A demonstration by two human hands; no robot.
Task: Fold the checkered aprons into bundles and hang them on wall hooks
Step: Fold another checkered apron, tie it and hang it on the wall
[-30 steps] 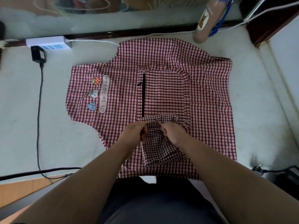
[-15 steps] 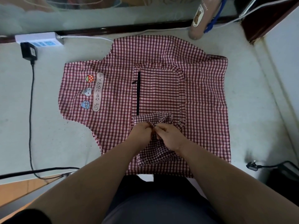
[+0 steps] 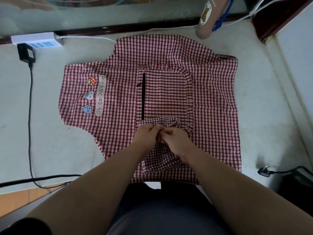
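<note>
On pale bench (image 3: pixel 50 141), apron (image 3: pixel 118 99) spread flat, fingers of left hand (image 3: pixel 147 135) and right hand (image 3: pixel 177 142) pinching its bunched fold, probably to start bundling.

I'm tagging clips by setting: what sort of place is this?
Likely a home room: a checkered apron lies spread on a pale surface, with a white power strip and black charger beside it.
</note>
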